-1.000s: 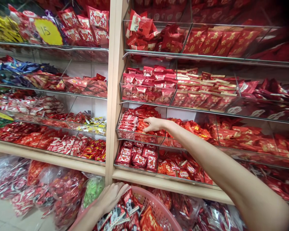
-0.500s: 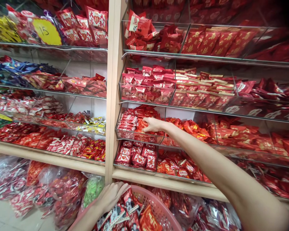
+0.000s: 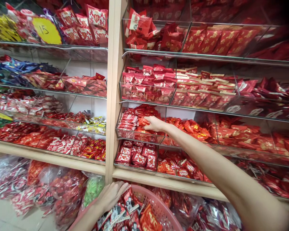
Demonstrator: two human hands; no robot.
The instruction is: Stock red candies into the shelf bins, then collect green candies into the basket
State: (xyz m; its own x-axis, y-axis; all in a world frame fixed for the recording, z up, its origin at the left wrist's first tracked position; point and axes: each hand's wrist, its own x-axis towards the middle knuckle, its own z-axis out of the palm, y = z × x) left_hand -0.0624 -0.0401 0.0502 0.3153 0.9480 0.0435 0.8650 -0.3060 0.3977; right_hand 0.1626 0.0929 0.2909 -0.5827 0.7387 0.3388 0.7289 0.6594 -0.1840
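My right hand [image 3: 154, 124] reaches into a clear bin on the right-hand shelves. Its fingers are closed on an orange-red wrapped candy packet [image 3: 143, 121], partly hidden by the hand. White-patterned red packets [image 3: 128, 118] lie just left of it in the same bin. Low in front of me, my left hand [image 3: 113, 194] is curled over the back-left rim of a pink plastic basket [image 3: 159, 199]; its fingertips are partly out of sight. Black-and-red packets [image 3: 119, 213] and an orange-red packet [image 3: 149, 218] lie in the basket.
A wooden upright [image 3: 112, 80] divides the shelves. Glass shelf edges [image 3: 207, 109] run above and below my right arm. Clear bags of sweets [image 3: 65, 195] stand on the floor under the bottom wooden ledge [image 3: 168, 183]. A yellow price tag [image 3: 47, 30] reads 15.
My right hand has shifted slightly to the right, and an orange-red packet now shows more at its fingertips. My left hand and the basket look unmoved.
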